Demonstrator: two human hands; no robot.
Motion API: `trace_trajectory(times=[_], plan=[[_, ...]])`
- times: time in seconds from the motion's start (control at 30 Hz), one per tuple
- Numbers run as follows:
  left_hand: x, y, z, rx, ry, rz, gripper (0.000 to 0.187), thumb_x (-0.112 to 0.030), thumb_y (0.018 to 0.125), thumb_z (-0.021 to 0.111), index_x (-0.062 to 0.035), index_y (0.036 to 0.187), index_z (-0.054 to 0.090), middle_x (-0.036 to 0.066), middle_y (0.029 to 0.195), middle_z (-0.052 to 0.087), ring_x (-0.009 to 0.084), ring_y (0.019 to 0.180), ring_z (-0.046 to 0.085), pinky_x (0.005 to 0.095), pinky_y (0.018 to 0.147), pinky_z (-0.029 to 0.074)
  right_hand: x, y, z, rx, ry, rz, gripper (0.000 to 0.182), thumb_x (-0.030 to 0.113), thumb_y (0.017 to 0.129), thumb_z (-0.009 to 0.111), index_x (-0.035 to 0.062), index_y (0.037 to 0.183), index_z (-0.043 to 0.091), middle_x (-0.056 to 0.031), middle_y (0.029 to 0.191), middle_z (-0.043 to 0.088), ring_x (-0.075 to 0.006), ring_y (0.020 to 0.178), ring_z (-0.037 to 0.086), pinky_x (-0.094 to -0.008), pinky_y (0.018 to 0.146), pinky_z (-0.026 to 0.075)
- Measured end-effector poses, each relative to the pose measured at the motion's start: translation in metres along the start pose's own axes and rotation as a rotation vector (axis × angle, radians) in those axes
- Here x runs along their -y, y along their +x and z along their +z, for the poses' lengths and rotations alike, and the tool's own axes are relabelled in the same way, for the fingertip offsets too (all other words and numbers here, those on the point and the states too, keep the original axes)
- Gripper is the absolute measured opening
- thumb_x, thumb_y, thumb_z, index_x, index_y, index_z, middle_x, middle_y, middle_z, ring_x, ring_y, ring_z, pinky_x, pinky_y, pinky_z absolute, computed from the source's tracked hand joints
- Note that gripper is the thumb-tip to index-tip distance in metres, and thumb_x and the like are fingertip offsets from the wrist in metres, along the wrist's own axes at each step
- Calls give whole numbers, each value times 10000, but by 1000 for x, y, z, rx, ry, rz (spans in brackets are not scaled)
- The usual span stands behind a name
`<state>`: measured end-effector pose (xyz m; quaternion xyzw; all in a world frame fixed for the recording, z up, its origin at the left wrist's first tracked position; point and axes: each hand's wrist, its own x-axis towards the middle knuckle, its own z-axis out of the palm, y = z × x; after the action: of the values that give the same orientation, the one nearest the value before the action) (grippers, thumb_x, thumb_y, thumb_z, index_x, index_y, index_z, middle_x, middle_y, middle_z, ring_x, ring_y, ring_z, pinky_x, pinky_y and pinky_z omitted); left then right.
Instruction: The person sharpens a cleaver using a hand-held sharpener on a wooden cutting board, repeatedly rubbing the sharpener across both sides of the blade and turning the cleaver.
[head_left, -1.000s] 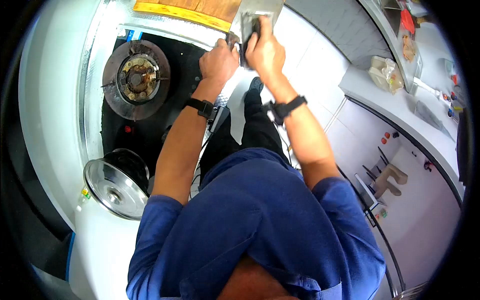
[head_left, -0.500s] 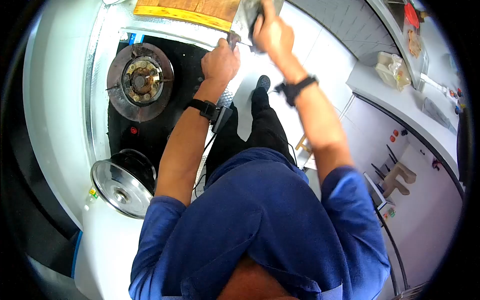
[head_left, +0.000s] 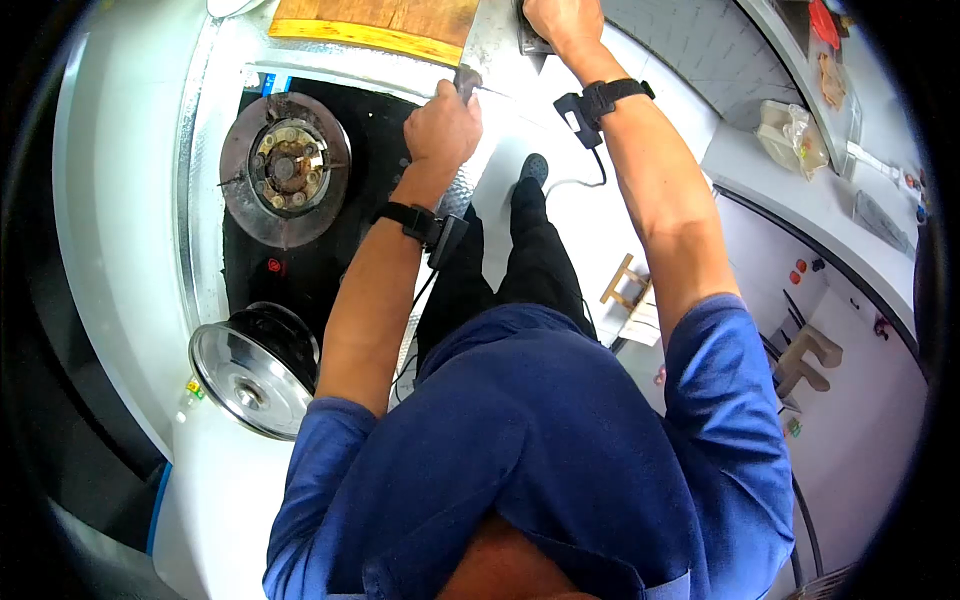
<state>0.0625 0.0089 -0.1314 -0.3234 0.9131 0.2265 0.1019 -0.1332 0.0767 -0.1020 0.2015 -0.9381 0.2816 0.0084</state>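
My left hand (head_left: 442, 125) is closed around a short dark brown handle-like piece (head_left: 467, 82) at the counter edge, close to the corner of a wooden cutting board (head_left: 380, 22). What the piece joins to cannot be made out. Farther right, at the top edge of the view, my right hand (head_left: 565, 22) is curled over a dark, flat-looking object (head_left: 533, 42). Its fingers are partly cut off by the frame, and most of the object is hidden. Both wrists wear black straps with small devices.
Left of my left arm is a gas burner (head_left: 285, 170) on a black hob (head_left: 375, 140). A pot with a shiny metal lid (head_left: 250, 385) tilts below it. At right, a shelf (head_left: 740, 150) bears a plastic container (head_left: 790, 135). A small wooden stool (head_left: 625, 285) stands on the floor.
My right hand has moved up and right with the dark object, away from my left hand. My left hand keeps its grip on the brown piece, almost unmoved.
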Motion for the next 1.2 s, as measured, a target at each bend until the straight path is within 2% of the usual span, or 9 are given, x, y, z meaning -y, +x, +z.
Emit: trace_trajectory(times=[0.2,0.27,0.33,0.4,0.47,0.57,0.77,0.97,1.2], plan=[[-1,0,2,15,-6,-20,429,-395,967,617,15,1089,578,258,919,739,436,892,733,504,843,570,3,-108,4,69,21,-109,465,204,892,618,149,1342,516,-271,772,703,-460,683,707,-561,644,579],[2,2,5,-12,-5,2,415,-389,963,624,6,1080,577,261,913,737,442,882,731,511,837,567,-9,-76,12,8,-29,-205,451,206,896,618,136,1333,534,-251,743,705,-454,661,702,-554,620,577],[3,-2,6,-8,5,3,408,-386,961,625,3,1073,575,262,910,736,445,879,729,516,833,566,-1,-5,-7,46,-16,12,420,195,954,564,85,1359,541,-286,896,714,-503,812,691,-578,728,555],[2,0,3,-22,3,8,401,-384,959,626,-1,1066,573,262,907,735,448,875,727,521,829,564,-9,-9,13,15,-73,-23,418,198,929,583,115,1336,546,-263,798,704,-477,729,694,-568,666,562],[-1,0,2,-3,2,-27,390,-380,958,625,-5,1047,573,262,910,735,452,867,725,527,825,562,-2,-47,15,-5,-58,-15,402,194,908,584,155,1307,555,-242,661,677,-449,637,693,-563,595,563],[1,0,5,-39,-46,-5,375,-372,955,628,-6,1020,579,263,851,727,458,836,721,544,801,553,9,-121,7,-15,96,-133,420,135,883,588,152,1301,549,-277,784,696,-452,672,698,-566,617,562],[6,1,12,-81,-18,48,389,-386,967,599,-4,1005,534,270,780,700,491,752,699,568,707,551,-9,-7,13,-84,32,-24,414,223,932,577,163,1341,557,-253,776,708,-462,686,694,-565,650,567],[7,1,11,-59,-27,62,388,-383,975,595,-3,1003,522,272,768,693,480,747,697,566,697,546,2,-117,6,-28,147,-108,470,128,882,610,103,1345,530,-245,743,688,-448,644,683,-558,615,559],[5,-2,7,-62,9,73,408,-398,985,585,3,1010,520,294,793,691,490,767,692,582,719,541,-9,-8,5,-68,75,27,387,156,912,586,108,1294,549,-213,782,711,-418,682,697,-558,640,544]])
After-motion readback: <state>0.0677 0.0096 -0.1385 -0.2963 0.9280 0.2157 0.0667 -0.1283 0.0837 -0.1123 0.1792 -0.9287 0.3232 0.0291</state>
